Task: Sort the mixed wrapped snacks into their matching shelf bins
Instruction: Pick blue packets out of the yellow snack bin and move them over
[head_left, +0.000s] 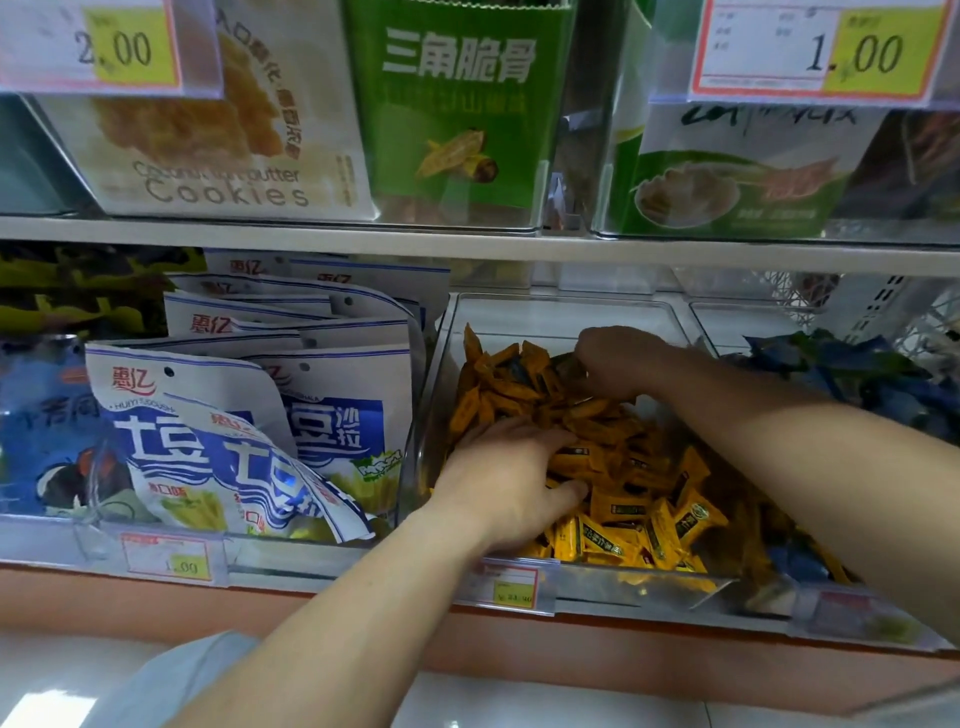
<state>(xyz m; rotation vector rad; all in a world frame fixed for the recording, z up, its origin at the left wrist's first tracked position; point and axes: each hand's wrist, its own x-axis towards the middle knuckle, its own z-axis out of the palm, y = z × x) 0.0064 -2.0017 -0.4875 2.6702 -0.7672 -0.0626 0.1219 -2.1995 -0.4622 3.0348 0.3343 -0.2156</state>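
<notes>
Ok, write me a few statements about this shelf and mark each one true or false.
1. The left hand and the right hand are both inside the clear bin of yellow snacks. True.
2. The blue-and-white bags stand to the right of that bin. False: they stand to its left.
3. The right hand reaches farther back in the bin than the left hand. True.
4. The green box sits on the same shelf as the bin. False: it is on the shelf above.

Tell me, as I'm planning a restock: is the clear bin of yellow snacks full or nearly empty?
Partly full: yellow snacks heap across the clear bin, but its back wall shows bare above them.
</notes>
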